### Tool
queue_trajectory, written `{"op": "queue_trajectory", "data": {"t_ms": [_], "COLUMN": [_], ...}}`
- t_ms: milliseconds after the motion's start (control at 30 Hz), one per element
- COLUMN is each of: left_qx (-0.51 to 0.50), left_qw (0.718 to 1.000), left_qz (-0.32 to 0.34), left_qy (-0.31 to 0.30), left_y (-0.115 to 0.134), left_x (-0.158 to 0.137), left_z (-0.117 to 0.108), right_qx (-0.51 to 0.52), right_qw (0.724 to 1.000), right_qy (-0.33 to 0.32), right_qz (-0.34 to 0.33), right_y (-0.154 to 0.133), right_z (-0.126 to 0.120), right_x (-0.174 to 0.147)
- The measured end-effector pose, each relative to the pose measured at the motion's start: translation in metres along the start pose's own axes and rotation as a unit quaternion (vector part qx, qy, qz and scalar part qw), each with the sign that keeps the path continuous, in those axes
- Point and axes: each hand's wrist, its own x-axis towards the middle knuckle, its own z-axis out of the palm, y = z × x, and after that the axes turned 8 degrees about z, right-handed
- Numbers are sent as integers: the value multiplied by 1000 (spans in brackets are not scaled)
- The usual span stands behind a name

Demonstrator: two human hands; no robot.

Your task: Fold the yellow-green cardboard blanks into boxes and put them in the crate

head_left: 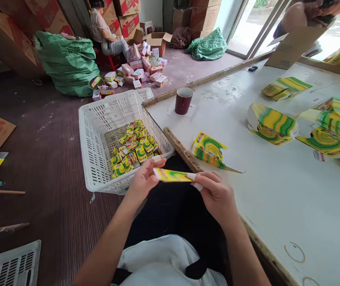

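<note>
Between my two hands, above my lap, is a flat yellow-and-green printed carton (174, 175). My left hand (144, 179) has its thumb and fingers closed at the carton's left end. At the other end, my right hand (216, 191) pinches it, with white coverings on the thumb and a fingertip. Just beyond the left hand stands a white plastic basket (86, 159), holding many small folded yellow-and-green cartons (140, 153). A fanned stack of flat cartons (208, 150) lies on the white table (265, 198), close to my right hand.
More carton stacks (272, 123) lie on the table's far right. A maroon mug (183, 101) stands near its left edge, by a wooden strip (181, 149). Another person (107, 29) sits behind a pile of small boxes (140, 67). A green sack (68, 63) stands left.
</note>
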Motion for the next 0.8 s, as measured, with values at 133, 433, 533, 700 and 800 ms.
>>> {"op": "queue_trajectory", "data": {"t_ms": [133,433,533,700,800], "left_qx": [183,356,360,344,347], "left_qw": [966,926,930,935,932], "left_qz": [-55,-50,-42,-46,-46], "left_qy": [-174,-115,-57,-72,-96], "left_y": [24,0,-5,-5,-6], "left_x": [-2,-17,-17,-19,-22], "left_z": [-8,39,41,40,39], "right_qx": [-116,-100,-55,58,164], "right_qw": [980,973,981,982,958], "right_qy": [-70,174,169,175,179], "right_qz": [-145,-111,-72,48,154], "right_y": [-10,-20,-20,-14,-10], "right_z": [-9,38,55,51,35], "right_x": [5,-22,-37,-37,-23]}}
